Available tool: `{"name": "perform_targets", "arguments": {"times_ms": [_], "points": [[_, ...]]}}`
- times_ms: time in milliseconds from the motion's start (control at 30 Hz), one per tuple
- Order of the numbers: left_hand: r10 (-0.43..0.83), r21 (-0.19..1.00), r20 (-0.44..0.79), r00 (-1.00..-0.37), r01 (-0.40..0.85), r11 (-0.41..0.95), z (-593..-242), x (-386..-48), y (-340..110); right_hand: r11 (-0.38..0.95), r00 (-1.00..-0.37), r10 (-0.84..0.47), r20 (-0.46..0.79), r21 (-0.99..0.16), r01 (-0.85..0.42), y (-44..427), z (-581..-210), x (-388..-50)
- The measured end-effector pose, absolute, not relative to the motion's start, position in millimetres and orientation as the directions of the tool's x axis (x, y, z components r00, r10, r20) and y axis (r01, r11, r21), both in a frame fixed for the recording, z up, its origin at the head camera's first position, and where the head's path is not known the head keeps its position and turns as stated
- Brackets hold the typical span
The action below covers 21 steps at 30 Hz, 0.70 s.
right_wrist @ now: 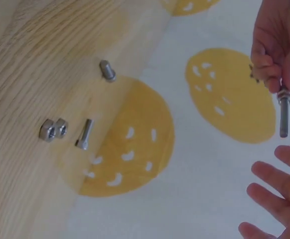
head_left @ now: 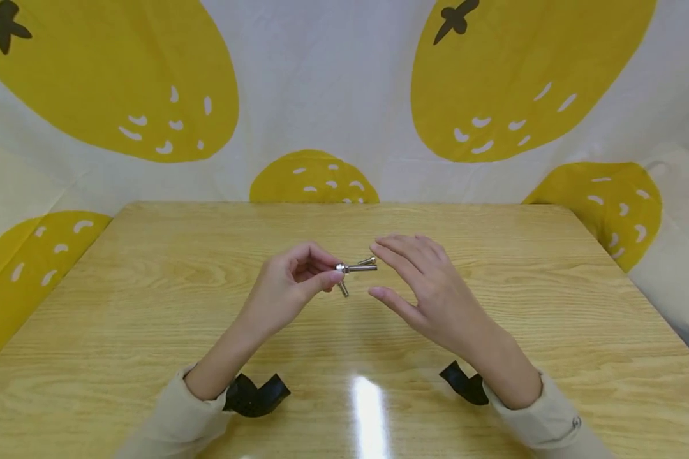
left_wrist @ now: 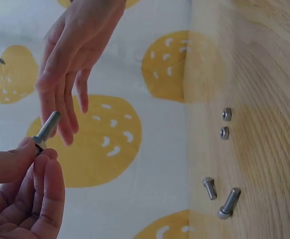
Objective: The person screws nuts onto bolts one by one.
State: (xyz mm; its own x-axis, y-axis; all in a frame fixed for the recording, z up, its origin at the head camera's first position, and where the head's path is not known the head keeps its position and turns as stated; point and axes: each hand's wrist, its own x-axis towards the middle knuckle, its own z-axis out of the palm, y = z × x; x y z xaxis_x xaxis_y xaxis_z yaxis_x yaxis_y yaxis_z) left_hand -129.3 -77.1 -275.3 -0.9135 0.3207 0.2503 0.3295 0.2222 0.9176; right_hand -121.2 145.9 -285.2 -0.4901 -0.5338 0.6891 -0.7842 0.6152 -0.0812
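Observation:
My left hand pinches a silver bolt between thumb and fingertips, its threaded end pointing right. A nut sits on the bolt beside the fingertips, which cover the bolt's other end. My right hand is held just off the threaded tip, fingers extended and thumb apart, holding nothing. On the table lie two loose bolts, a slimmer one and another. Close by are two loose nuts, one beside the other. In the head view I cannot make out these nuts.
The wooden table spreads under both hands. Behind it hangs a white cloth printed with yellow fruit. Black straps stick out at both sleeve cuffs. Light reflects off the table's near middle.

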Motion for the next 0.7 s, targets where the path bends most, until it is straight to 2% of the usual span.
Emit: {"name": "perform_targets", "arguments": {"times_ms": [267,700], "points": [[0.219,0.930,0.141,-0.965,0.205,0.305,-292,-161,-97,0.683,-0.591,-0.563,0.577,-0.077,-0.726,158,-299,-129],[0.109,0.915,0.008,-0.994,0.052,0.399,-319,-207,-119,0.752,-0.663,-0.555,0.503,-0.037,-0.658,171,-313,-140]]}}
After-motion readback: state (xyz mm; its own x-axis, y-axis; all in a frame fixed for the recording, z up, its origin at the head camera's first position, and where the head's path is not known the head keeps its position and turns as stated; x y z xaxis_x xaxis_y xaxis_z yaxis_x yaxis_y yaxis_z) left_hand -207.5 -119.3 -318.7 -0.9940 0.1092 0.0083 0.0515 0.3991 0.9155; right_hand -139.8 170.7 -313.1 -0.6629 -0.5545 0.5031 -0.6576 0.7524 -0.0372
